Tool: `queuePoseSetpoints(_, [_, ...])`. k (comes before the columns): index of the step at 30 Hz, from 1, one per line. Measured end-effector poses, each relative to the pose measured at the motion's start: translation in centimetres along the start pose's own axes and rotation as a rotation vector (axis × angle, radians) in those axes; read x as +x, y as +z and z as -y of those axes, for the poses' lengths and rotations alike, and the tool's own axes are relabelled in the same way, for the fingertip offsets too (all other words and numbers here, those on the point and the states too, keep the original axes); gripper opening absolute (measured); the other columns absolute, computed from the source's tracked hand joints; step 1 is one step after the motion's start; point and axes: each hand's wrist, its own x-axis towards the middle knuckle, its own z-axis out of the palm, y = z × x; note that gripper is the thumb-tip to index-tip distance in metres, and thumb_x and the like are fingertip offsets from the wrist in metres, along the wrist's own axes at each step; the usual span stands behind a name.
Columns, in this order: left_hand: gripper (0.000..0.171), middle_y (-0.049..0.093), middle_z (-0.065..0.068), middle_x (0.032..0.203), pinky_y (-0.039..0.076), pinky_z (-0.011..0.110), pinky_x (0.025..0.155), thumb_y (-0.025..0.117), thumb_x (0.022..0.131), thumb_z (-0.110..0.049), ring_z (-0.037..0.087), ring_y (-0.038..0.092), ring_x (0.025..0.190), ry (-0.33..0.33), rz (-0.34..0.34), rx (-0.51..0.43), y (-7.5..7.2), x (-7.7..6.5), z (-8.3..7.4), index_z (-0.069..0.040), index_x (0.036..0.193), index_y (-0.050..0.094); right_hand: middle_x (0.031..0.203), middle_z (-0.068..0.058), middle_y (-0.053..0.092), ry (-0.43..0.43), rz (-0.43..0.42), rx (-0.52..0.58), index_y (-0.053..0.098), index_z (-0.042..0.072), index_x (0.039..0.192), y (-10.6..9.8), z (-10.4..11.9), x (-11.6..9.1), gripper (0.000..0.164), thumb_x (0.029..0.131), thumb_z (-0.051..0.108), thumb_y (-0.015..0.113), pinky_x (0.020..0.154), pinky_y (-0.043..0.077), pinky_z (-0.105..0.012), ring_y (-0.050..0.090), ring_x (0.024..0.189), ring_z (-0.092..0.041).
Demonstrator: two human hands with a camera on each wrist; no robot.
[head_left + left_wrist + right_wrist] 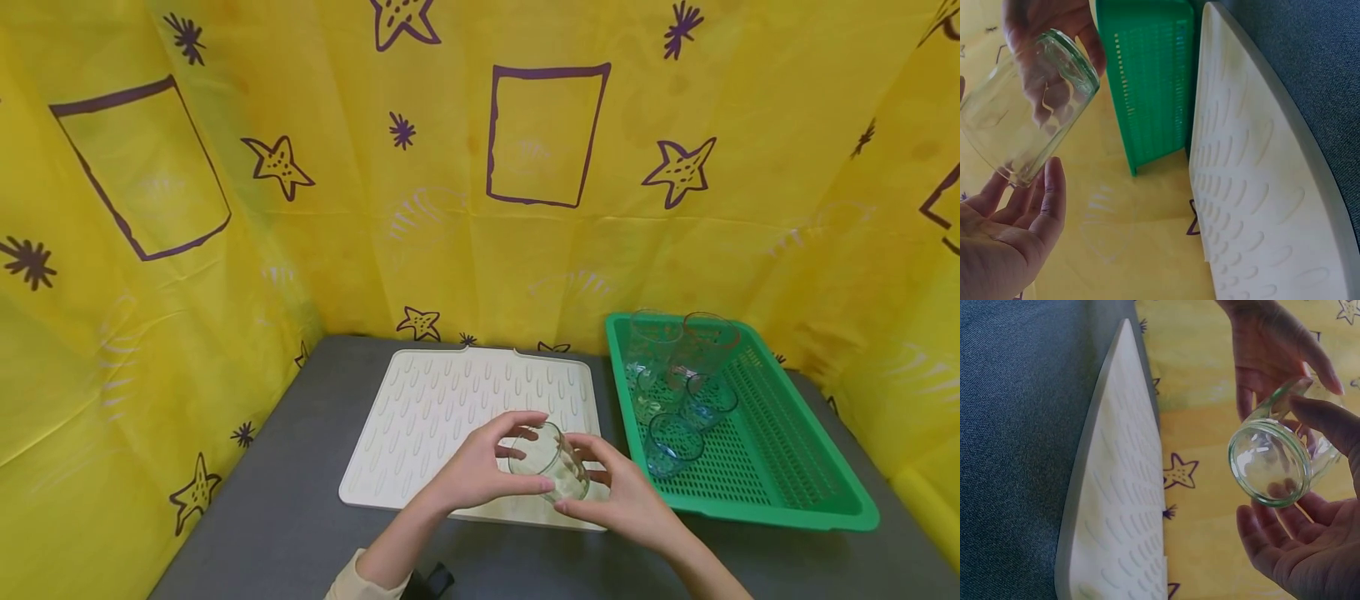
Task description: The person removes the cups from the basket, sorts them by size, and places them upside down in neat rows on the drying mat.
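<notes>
A clear drinking glass [551, 461] lies tilted on its side between both hands, above the front right of a cream drying mat [450, 417]. My left hand [487, 471] grips it by the open-rim end, thumb along the near side. Around the thick base end curl the fingers and thumb of my right hand [622, 500]. In the right wrist view the round base of the glass [1267, 464] faces the camera. The left wrist view has the glass [1029, 106] slanting, with left fingertips under its rim and the right hand [1060, 37] behind its base.
To the right of the mat stands a green perforated basket [795, 450]. Several glasses are grouped along its left side, among them a blue tumbler [673, 450] and a pink-tinted tall glass [705, 342]. A yellow patterned curtain [345, 250] hangs behind the grey table [277, 483].
</notes>
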Motion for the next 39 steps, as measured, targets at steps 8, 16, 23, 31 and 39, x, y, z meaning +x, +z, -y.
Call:
queuePoseSetpoints(8, [0.063,0.055,-0.01,0.132,0.05,0.032,0.091,0.082,0.079,-0.024,0.015,0.055,0.117,-0.02,0.006,-0.059,-0.2,-0.2,0.4,-0.03,0.135,0.052,0.119,0.005,0.059,-0.042,-0.001,-0.009,0.054,0.02,0.132,-0.1,-0.1,-0.1,0.067,0.074,0.031,0.086,0.088,0.052,-0.038,0.054,0.107,-0.016])
queuePoseSetpoints(16, [0.063,0.054,-0.002,0.136,0.05,0.033,0.093,0.081,0.08,-0.023,0.021,0.053,0.12,-0.043,0.003,-0.145,-0.2,-0.5,0.8,-0.028,0.136,0.052,0.122,-0.002,0.059,-0.027,0.008,0.024,0.054,0.02,0.133,-0.1,0.1,-0.1,0.066,0.075,0.029,0.085,0.088,0.051,-0.038,0.053,0.109,-0.018])
queuePoseSetpoints(23, [0.064,0.051,0.005,0.136,0.05,0.033,0.093,0.08,0.082,-0.017,0.025,0.052,0.122,-0.016,-0.01,-0.27,0.0,-0.5,1.3,-0.015,0.138,0.05,0.125,-0.005,0.057,-0.027,0.022,0.117,0.052,0.018,0.135,-0.2,0.0,0.0,0.063,0.08,0.022,0.082,0.087,0.052,-0.035,0.053,0.109,-0.02])
queuePoseSetpoints(31, [0.065,0.049,0.013,0.135,0.05,0.036,0.093,0.078,0.083,-0.012,0.028,0.051,0.123,0.014,-0.041,-0.396,0.5,-0.5,1.7,-0.006,0.139,0.047,0.132,-0.013,0.052,-0.065,0.031,0.237,0.047,0.014,0.139,-0.2,-0.3,0.0,0.064,0.083,0.01,0.077,0.083,0.054,-0.035,0.054,0.11,-0.02])
queuePoseSetpoints(39, [0.065,0.046,0.013,0.139,0.048,0.036,0.097,0.074,0.084,-0.008,0.029,0.047,0.126,-0.007,-0.096,-0.492,1.0,-0.7,1.8,-0.004,0.141,0.044,0.139,-0.019,0.041,-0.017,0.061,0.414,0.038,0.01,0.144,0.2,-0.3,0.2,0.071,0.083,0.001,0.074,0.084,0.055,-0.035,0.054,0.115,-0.037])
